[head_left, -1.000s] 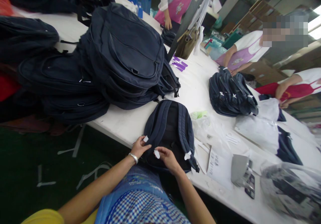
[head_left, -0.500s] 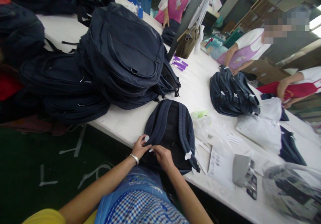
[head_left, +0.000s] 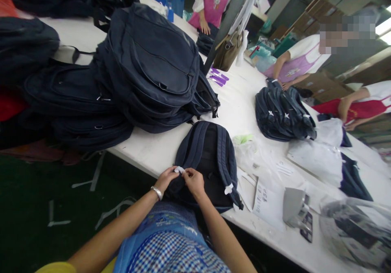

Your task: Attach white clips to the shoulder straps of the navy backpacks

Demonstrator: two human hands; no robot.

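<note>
A dark navy backpack (head_left: pixel 208 159) lies at the table's front edge with its straps and black back panel facing up. Over its left lower side, both hands pinch a small white strip (head_left: pixel 179 169). My left hand (head_left: pixel 166 180), with a bracelet at the wrist, has the strip's left end between closed fingertips. At the other end, my right hand (head_left: pixel 194 182) is closed on the strip too. Whether the strip goes round the strap there is hidden by the fingers. A similar white piece (head_left: pixel 228 189) is wrapped on the right strap's lower end.
Large navy backpacks (head_left: pixel 152 61) are piled at the left on the white table (head_left: pixel 236 97). To the right lie clear plastic bags (head_left: pixel 253 153), a handwritten sheet (head_left: pixel 269 201) and a grey tape dispenser (head_left: pixel 295 210). Co-workers handle more backpacks (head_left: pixel 284 114) across the table.
My hands have shifted slightly up, the right one closer to the left. The white strip, earlier showing as two separate bits, now spans between my fingertips. A dark bag at far left has moved.
</note>
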